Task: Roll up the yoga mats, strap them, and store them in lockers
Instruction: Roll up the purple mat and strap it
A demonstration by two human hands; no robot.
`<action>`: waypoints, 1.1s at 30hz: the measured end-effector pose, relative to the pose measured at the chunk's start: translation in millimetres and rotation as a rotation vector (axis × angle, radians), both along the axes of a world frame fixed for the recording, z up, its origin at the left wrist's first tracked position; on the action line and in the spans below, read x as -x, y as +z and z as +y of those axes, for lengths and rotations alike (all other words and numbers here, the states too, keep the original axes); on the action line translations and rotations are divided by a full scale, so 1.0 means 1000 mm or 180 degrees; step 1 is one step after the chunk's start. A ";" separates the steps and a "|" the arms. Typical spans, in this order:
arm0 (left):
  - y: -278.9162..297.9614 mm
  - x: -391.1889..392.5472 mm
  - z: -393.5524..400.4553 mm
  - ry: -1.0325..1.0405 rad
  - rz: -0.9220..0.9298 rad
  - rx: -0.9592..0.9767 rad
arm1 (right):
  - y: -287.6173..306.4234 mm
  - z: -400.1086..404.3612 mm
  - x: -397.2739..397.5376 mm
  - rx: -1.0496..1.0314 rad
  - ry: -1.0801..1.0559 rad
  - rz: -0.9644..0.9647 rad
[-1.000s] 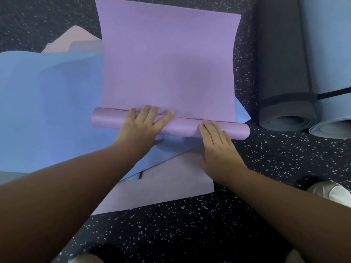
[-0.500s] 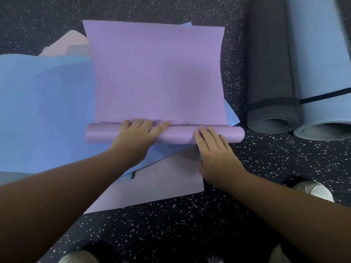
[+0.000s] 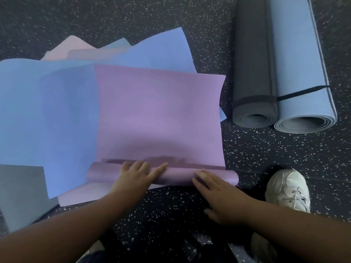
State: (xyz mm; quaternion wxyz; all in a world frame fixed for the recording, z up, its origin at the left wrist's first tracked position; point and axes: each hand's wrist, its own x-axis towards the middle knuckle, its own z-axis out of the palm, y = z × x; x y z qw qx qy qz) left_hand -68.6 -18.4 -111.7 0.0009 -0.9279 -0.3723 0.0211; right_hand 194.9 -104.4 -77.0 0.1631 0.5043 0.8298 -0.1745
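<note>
Head view looks down at two bare arms that reach forward over a dark speckled floor point(image 3: 190, 25). Both hands are on the purple mat point(image 3: 159, 114). Its near end is rolled into a thin roll point(image 3: 176, 176), and the rest lies flat, stretching away from the hands.

The left hand point(image 3: 133, 176) sits on top of the roll, near its middle. Its fingers are bent over the far side of the roll and its thumb points to the right along the roll. It holds the roll.

The right hand point(image 3: 218, 194) lies flat beside it, palm down. Its fingers point(image 3: 204, 174) are straight and touch the right part of the roll. The thumb sticks out near the wrist. The two hands are a little apart, with a bit of roll showing between them.

Under the purple mat, and to the left of the left hand, lie flat blue mats point(image 3: 57, 111). A pink mat point(image 3: 70, 46) peeks out far past them. A grey mat point(image 3: 20, 194) lies at the far left, near the left arm. A pale mat point(image 3: 76, 198) shows just under the roll, close to the left wrist.

Far past the right hand lie two rolled mats side by side, touching. One is dark grey point(image 3: 252, 73) and one is light blue point(image 3: 298, 73). Each has a black strap point(image 3: 303, 92) around it.

A white shoe point(image 3: 286, 188) stands just right of the right hand.
</note>
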 end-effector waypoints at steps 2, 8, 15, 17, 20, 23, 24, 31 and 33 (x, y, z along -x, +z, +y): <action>0.001 -0.001 -0.010 0.0061 -0.0038 0.0061 | -0.001 -0.002 0.003 -0.0009 0.0015 -0.0071; -0.011 0.003 -0.021 0.0112 -0.0050 0.0096 | -0.025 -0.017 0.007 0.0045 -0.0106 -0.0056; -0.025 0.002 -0.025 0.0248 0.0083 0.0210 | -0.031 -0.020 0.015 0.0015 -0.0268 -0.0083; -0.024 0.000 -0.020 0.0298 0.0206 0.0388 | -0.038 -0.018 0.013 0.0126 -0.0315 -0.0068; -0.022 -0.002 -0.008 0.0239 0.0246 0.0464 | -0.044 -0.012 0.013 -0.0069 -0.0288 -0.0074; -0.023 0.000 0.001 0.0023 0.0241 0.0412 | -0.049 -0.005 0.013 -0.0114 -0.0375 -0.0098; -0.023 0.002 0.003 -0.0076 0.0231 0.0374 | -0.050 -0.003 0.013 -0.0128 -0.0419 -0.0107; -0.020 -0.003 0.000 -0.0394 -0.0018 0.0026 | -0.054 0.012 0.015 -0.0065 -0.0466 -0.0212; -0.020 -0.003 -0.005 -0.0498 -0.0071 -0.0087 | -0.052 0.020 0.017 -0.0087 -0.0524 -0.0247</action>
